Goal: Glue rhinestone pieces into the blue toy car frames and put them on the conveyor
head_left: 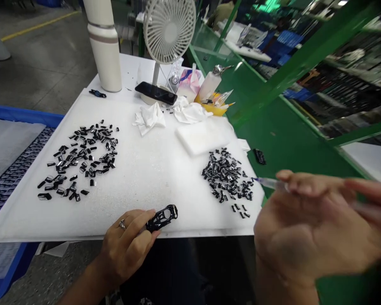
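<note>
A glossy black toy car body (161, 217) is pinched between the thumb and fingers of my left hand (128, 243), just above the table's front edge. My right hand (317, 228), palm turned up and blurred by motion, grips a thin translucent stick with a purple tip (269, 183). The tip of the stick lies at the right edge of a dense pile of small black glossy parts (227, 176). Farther left, more small black parts (95, 156) lie spread loosely over the white foam mat (142, 178).
A white fan (170, 31), a phone (155, 93), crumpled tissues (150, 118), a pump bottle (211, 82) and a yellow tub (220, 111) stand toward the back. A tall white flask (104, 55) is behind left. Blue trays (55, 120) flank the table; green framework (273, 140) runs along the right.
</note>
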### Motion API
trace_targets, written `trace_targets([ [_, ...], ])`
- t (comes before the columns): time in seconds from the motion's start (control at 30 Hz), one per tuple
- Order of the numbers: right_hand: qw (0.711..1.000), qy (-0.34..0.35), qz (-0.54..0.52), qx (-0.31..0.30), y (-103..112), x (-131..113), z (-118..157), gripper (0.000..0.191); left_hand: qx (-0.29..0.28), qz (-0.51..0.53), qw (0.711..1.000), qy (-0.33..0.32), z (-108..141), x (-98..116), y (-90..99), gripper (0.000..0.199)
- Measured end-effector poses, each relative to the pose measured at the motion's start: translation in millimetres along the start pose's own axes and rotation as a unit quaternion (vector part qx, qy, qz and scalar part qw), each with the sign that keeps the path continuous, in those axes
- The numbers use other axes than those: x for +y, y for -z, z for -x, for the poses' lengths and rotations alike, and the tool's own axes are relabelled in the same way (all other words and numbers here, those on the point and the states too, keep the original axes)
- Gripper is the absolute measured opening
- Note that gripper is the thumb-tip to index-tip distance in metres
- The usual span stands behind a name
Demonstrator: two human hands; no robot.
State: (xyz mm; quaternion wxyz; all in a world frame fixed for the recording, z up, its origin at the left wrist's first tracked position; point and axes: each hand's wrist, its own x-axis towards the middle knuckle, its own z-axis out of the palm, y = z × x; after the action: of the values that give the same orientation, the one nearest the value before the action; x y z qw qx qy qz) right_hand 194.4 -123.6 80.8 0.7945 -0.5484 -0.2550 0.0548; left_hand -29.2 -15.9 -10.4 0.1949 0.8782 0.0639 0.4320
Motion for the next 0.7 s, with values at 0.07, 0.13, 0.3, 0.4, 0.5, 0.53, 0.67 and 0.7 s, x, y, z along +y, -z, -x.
trace_targets([
  [0.07, 0.995, 0.083, 0.04, 0.03, 0, 8, -38, 0.02, 0.003, -0.007, 1.0, 0.001, 1, 1, -1.5, 0.03],
  [0.13, 0.992, 0.113, 0.047, 0.034, -7, 21, -69, 0.016, 0.006, -0.008, 1.0, 0.003, 1, 1, -2.9, 0.03],
  [0.3, 0.987, 0.147, 0.051, 0.035, -31, 68, -111, 0.015, 0.01, 0.0, 1.0, 0.003, 0, 2, -3.5, 0.028],
  [0.4, 0.99, 0.096, 0.103, 0.0, -34, 90, -123, 0.014, 0.013, 0.003, 1.0, 0.003, -2, 2, -2.1, 0.027],
  [0.5, 0.985, 0.03, 0.167, -0.041, -22, 94, -123, 0.036, 0.01, 0.008, 1.0, 0.011, -4, 3, -0.6, 0.026],
  [0.53, 0.981, 0.021, 0.189, -0.042, -15, 91, -119, 0.047, 0.012, 0.01, 1.0, 0.015, -5, 4, -0.4, 0.026],
  [0.67, 0.948, 0.014, 0.316, -0.043, 19, 77, -95, 0.043, 0.036, 0.003, 0.998, 0.047, -11, 5, -1.7, 0.026],
  [0.7, 0.933, 0.01, 0.354, -0.061, 25, 75, -89, 0.033, 0.042, -0.007, 0.997, 0.058, -12, 6, -2.4, 0.026],
])
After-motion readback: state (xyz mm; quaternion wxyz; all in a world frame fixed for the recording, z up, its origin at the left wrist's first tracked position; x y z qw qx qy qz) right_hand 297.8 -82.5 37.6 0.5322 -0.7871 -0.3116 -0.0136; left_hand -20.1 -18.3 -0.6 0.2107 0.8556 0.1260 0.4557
